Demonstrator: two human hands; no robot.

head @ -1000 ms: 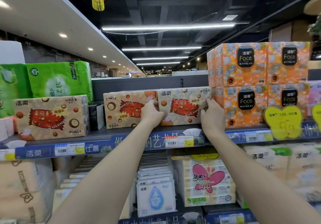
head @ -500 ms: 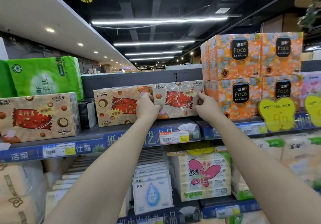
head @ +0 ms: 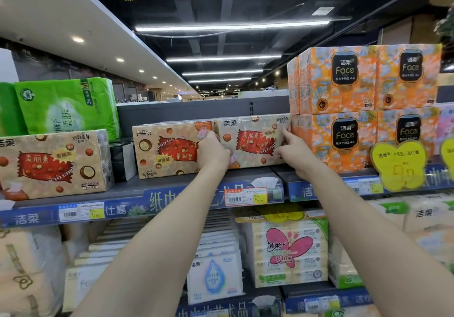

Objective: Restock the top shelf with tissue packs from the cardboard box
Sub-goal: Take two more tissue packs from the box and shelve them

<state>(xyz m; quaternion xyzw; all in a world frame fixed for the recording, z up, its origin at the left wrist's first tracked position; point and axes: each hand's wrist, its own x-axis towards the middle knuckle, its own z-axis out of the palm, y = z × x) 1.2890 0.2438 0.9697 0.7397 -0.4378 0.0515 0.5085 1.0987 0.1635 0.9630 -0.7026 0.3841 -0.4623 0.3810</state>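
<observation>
- Head view: both my arms reach up to the top shelf [head: 152, 184], where the pack [head: 254, 137] stands on its long side, printed face toward me.
- The pack sits between its twin [head: 169, 149] on the left and the orange packs [head: 344, 139] on the right. It appears to touch both, and its bottom edge rests on the shelf board.
- My left hand [head: 212, 155] grips the pack's left end, fingers curled into the seam where it meets the twin.
- My right hand [head: 294, 155] pinches the right end. The index finger is stretched up along the edge by the orange packs and the thumb lies on the front face, but I cannot see the other fingers.
- The pack's long axis runs left to right along the shelf, so it lies straight ahead of my fingers and the only way left to go is back.
- The hands are level, one at each end, and neither is clearly nearer. An even push from both looks like what would seat it without skewing.
- The pack looks nearly home, its face about flush with the twin's.
- The box is out of view, so I cannot tell how many packs remain.
</observation>
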